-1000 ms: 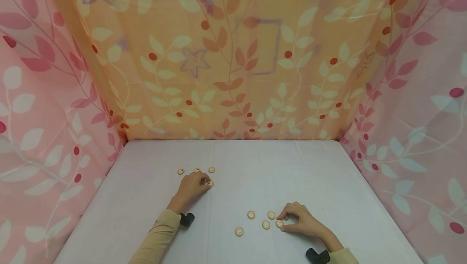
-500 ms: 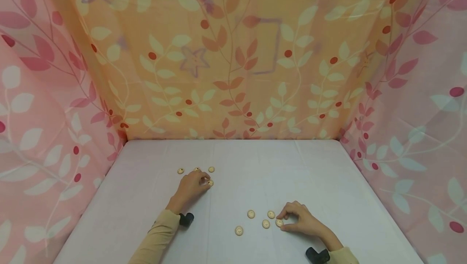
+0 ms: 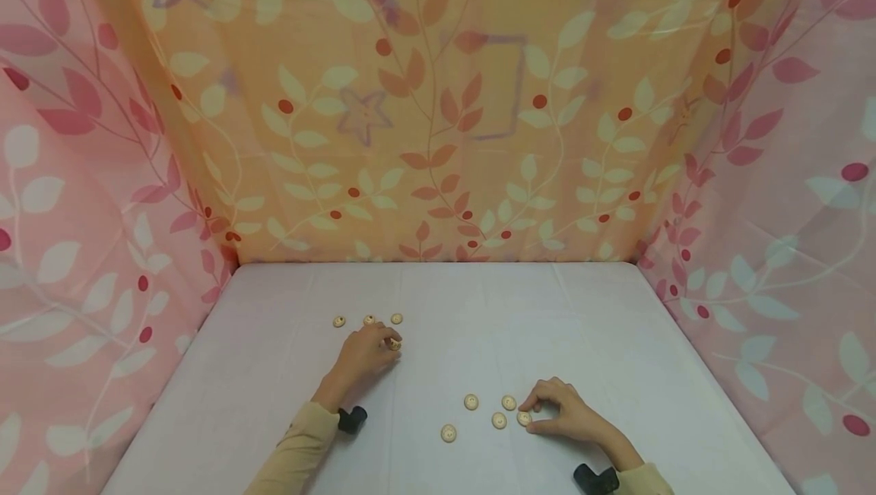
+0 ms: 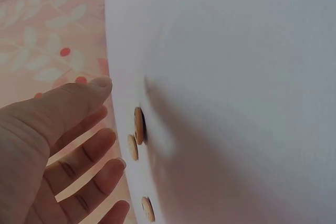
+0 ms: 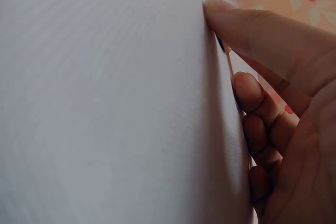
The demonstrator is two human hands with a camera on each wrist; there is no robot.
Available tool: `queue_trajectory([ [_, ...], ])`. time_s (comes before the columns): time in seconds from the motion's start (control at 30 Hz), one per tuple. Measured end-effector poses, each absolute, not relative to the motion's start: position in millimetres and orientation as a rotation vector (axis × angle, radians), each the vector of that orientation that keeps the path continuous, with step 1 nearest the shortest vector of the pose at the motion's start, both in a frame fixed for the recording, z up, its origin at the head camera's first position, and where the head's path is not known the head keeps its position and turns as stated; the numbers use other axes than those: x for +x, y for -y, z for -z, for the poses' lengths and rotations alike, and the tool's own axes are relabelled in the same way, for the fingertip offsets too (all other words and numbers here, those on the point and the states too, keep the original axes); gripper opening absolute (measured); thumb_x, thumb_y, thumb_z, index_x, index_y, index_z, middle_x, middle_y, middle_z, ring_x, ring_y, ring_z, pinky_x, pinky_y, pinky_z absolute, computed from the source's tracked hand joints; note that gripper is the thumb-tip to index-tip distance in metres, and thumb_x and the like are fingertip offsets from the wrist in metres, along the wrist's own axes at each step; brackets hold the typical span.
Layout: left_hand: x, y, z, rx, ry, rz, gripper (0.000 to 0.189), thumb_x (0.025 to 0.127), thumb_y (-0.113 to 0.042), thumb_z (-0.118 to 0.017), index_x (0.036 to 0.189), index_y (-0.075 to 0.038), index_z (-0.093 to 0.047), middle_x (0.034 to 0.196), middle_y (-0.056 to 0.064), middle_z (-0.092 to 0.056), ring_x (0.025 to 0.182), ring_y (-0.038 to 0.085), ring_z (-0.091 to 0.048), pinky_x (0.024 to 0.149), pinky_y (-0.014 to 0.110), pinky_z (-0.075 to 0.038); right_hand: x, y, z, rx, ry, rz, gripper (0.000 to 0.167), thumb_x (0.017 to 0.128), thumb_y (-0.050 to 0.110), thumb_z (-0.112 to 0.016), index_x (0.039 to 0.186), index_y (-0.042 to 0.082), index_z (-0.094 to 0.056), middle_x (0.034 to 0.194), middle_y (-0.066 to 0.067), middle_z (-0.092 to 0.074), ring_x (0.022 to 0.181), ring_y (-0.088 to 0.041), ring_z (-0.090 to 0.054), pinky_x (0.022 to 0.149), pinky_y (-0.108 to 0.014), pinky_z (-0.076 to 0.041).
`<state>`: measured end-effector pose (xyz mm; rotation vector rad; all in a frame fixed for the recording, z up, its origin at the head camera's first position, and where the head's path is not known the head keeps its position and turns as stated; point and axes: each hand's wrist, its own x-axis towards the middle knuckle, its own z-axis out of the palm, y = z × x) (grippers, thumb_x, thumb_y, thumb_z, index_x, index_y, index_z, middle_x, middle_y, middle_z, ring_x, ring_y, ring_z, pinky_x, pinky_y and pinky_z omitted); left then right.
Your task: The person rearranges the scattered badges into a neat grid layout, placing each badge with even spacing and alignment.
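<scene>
Wooden buttons lie in two groups on the white tabletop. My left hand (image 3: 363, 356) hovers by the far-left group, thumb and fingers apart and relaxed. Just past its fingertips is one button (image 3: 395, 344), partly covered by a finger in the head view. The left wrist view has this button (image 4: 139, 125) on the table, apart from the thumb. My right hand (image 3: 568, 415) pinches another button (image 3: 524, 419) between thumb and index finger at the table surface. In the right wrist view the thumb (image 5: 226, 17) covers most of that button, and the other fingers are curled.
Three more buttons form a row behind the left hand, the middle one (image 3: 369, 320) close to its knuckles. Several others, including one button (image 3: 448, 433) nearer the front, lie left of the right hand. Patterned curtains (image 3: 438, 176) enclose the table (image 3: 547, 312) on three sides.
The left hand's thumb and fingers have spread away from the button beside them, which stays in place. The right hand has kept its pinch without moving.
</scene>
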<state>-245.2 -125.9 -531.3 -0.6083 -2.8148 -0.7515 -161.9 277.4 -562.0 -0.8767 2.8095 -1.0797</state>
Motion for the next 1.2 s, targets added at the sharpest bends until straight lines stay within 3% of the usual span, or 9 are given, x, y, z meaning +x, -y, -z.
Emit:
queue_trajectory([
  [0.73,-219,101,534,-0.811,2.798,0.705,0.021,0.076,-0.030,-0.074,0.095,-0.020,-0.071,0.080,-0.007,-0.061,0.074,0.009,-0.053,0.065,0.027,-0.040,-162,-276,560,-0.807,-2.806,1.040,0.025,0.069,0.045,-0.075,0.089,0.038,-0.062,0.083,0.021,-0.056,0.083,-0.001,-0.043,0.074,-0.028,-0.025],
  [1.2,-203,87,533,-0.916,2.840,0.761,0.023,0.076,-0.031,-0.074,0.095,-0.020,-0.071,0.082,-0.009,-0.062,0.070,0.005,-0.054,0.062,0.022,-0.040,-162,-278,562,-0.830,-2.808,1.057,0.025,0.069,0.043,-0.076,0.089,0.038,-0.063,0.083,0.021,-0.056,0.082,-0.001,-0.043,0.073,-0.028,-0.025],
])
